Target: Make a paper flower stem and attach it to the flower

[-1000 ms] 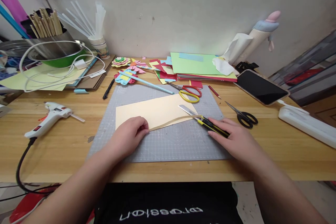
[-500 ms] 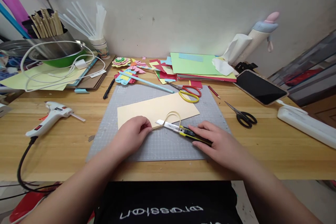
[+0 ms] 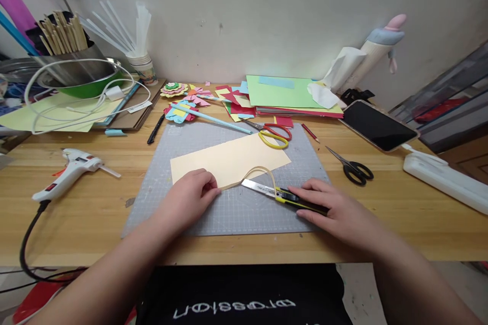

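Note:
A cream sheet of paper [image 3: 224,157] lies slanted on the grey cutting mat [image 3: 244,218]. My left hand [image 3: 194,188] rests over its lower left part, thumb and fingers pinched on the near edge. In my right hand [image 3: 328,200] is a yellow-and-black utility knife [image 3: 292,197] with its long blade out, pointing left, the tip at the sheet's near edge. A thin cream strip [image 3: 263,168] arches up over the blade and curls down by the knife's yellow front end. Scissors with red and yellow handles [image 3: 280,144] overlap the sheet's far right corner.
Black scissors [image 3: 356,170], a red pencil [image 3: 310,132] and a phone [image 3: 381,124] lie on the right. To the left are a glue gun [image 3: 72,170] and a black pen [image 3: 156,129]. Paper flowers [image 3: 181,111] and a stack of coloured paper [image 3: 282,92] sit at the back.
My right hand has drawn the knife to the right and slightly down along the near edge. The strip's loop has widened and shifted right. My left hand stays in place.

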`<state>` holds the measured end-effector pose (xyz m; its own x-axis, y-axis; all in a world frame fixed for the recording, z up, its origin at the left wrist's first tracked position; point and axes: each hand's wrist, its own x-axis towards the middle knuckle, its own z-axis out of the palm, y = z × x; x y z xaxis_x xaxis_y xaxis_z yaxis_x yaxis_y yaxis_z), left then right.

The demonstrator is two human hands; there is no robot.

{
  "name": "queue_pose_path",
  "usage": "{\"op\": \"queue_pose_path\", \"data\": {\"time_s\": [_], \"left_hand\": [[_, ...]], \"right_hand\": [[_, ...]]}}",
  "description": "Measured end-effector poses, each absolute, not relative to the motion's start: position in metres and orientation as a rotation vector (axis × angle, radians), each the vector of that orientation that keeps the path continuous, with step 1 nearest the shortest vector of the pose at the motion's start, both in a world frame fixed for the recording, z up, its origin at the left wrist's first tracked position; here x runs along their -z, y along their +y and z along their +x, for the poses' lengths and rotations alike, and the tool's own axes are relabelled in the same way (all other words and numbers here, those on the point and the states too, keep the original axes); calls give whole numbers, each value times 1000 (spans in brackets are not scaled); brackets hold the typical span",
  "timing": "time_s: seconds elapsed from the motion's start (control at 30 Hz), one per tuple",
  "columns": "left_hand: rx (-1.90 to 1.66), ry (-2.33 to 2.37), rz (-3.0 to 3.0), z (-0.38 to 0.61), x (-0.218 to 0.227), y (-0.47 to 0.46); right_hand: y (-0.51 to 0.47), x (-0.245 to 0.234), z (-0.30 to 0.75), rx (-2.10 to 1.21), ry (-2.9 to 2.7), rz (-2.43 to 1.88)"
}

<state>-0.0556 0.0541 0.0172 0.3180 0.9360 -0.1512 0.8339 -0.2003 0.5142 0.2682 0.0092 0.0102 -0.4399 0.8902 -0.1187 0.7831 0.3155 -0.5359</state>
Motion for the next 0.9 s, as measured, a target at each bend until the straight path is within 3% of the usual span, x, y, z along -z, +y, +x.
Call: {"op": "queue_pose_path", "data": {"time_s": [0.9], "left_hand": [[-237, 1594, 2101, -54, -13, 63]], "right_hand": [[25, -36, 244, -1239, -2457, -1321]]}}
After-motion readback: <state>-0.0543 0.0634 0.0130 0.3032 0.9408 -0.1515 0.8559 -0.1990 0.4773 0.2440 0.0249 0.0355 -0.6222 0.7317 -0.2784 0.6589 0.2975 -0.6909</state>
